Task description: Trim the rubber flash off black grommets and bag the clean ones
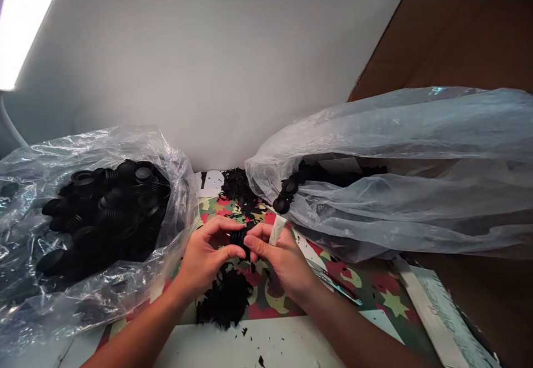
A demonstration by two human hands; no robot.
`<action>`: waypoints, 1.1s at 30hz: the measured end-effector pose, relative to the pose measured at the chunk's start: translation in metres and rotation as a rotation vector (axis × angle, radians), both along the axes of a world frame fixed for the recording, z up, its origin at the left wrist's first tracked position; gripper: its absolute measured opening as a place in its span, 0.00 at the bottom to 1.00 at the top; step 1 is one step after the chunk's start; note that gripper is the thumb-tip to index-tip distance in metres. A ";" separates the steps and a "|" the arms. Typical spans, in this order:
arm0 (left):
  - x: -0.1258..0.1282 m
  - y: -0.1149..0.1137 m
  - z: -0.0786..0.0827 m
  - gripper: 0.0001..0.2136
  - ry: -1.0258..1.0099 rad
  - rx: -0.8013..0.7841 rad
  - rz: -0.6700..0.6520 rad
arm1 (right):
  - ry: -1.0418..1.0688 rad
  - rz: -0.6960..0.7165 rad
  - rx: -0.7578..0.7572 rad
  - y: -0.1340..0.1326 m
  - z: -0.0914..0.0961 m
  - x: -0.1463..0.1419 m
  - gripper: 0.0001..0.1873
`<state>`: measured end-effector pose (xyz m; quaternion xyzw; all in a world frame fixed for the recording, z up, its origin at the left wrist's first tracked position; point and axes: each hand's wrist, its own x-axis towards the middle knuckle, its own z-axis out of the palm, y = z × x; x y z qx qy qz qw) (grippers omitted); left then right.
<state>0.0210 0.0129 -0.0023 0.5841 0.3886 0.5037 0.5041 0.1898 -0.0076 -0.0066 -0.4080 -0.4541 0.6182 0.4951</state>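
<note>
My left hand point(208, 254) and my right hand point(278, 257) meet over the middle of the table, both pinched on a small black ribbed rubber part point(239, 238). The right hand also grips a tool with a white taped handle point(277, 229) that sticks up between its fingers. Under the hands lies a pile of black rubber trimmings point(227, 298) on a camouflage-patterned mat point(375, 285).
A clear plastic bag point(83, 301) at left is filled with several black round rubber parts point(108, 207). A second, larger clear bag point(395, 179) lies at right with more black parts at its mouth. More black scraps point(237, 187) lie by the white wall. A brown board stands at right.
</note>
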 end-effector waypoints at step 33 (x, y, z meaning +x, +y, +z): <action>0.006 -0.004 -0.001 0.19 -0.380 -0.379 0.067 | -0.597 -0.361 0.933 -0.007 -0.010 0.002 0.04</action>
